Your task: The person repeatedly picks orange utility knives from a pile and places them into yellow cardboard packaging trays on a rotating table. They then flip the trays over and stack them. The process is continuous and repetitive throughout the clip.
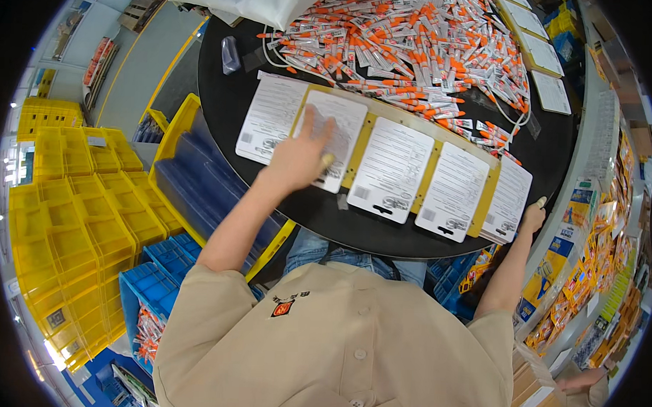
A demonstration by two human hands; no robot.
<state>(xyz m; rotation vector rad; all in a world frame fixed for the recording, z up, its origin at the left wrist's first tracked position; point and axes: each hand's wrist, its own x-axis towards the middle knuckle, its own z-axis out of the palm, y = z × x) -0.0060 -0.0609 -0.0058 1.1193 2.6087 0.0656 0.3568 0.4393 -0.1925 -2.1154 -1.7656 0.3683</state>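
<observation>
My left hand (299, 159) lies over the second white printed card (354, 122) from the left, its fingers spread and touching the card's face. A yellowish cover shows on its thumb tip. This card stands in a row of white cards on a yellow frame (421, 184), along the near side of a round black table (304, 213). To its right are a middle card (390, 166), another card (452, 190) and a small stack of cards (508, 199). Beside that stack my right hand (532, 216) grips the table's edge, fingers mostly hidden.
A heap of small white tubes with orange caps (410, 48) covers the far part of the table. A white bag (247, 0) lies behind it. Yellow crates (74, 216) and a blue crate (147, 280) stand left. Hanging packages (561, 262) line the right; another person's arm (582, 381) shows there.
</observation>
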